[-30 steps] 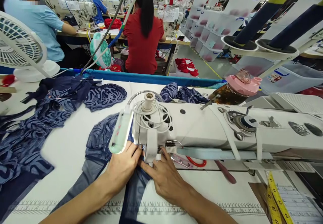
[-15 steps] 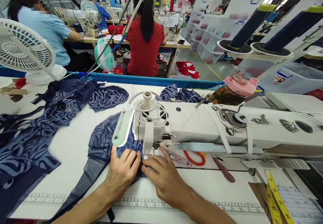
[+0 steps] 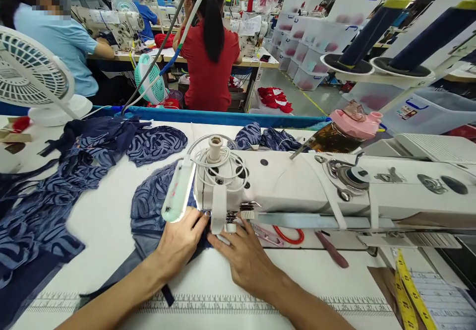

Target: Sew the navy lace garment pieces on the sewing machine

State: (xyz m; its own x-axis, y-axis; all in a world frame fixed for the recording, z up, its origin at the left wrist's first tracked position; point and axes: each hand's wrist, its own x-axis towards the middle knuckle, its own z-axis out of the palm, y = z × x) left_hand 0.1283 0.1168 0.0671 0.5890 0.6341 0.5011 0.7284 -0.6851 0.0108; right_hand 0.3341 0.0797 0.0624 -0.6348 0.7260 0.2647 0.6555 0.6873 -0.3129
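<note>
Navy patterned fabric [image 3: 152, 203] runs under the head of a white sewing machine [image 3: 282, 178]. Just left of the needle area, my left hand [image 3: 182, 238] presses on this fabric, fingers bent and close together, the tips partly behind the machine's light plate [image 3: 179, 191]. My right hand [image 3: 243, 255] lies to the right of the needle area, with its fingers apart and the index and thumb tips at the fabric's edge. The needle itself is hidden. A dark strap [image 3: 168, 294] hangs from the fabric below my left wrist.
More navy lace pieces [image 3: 44, 206] are heaped at the left. A white fan [image 3: 33, 72] stands behind them. Right of my hands lie red-handled scissors [image 3: 290, 235], a maroon tool [image 3: 332, 250] and a yellow tape measure [image 3: 407, 290]. A bottle [image 3: 345, 131] stands behind the machine. People sit beyond.
Both hands have moved slightly forward, the left further under the light plate. The fabric has shifted forward with its grey tail, and the dark strap shows more. The view has turned slightly.
</note>
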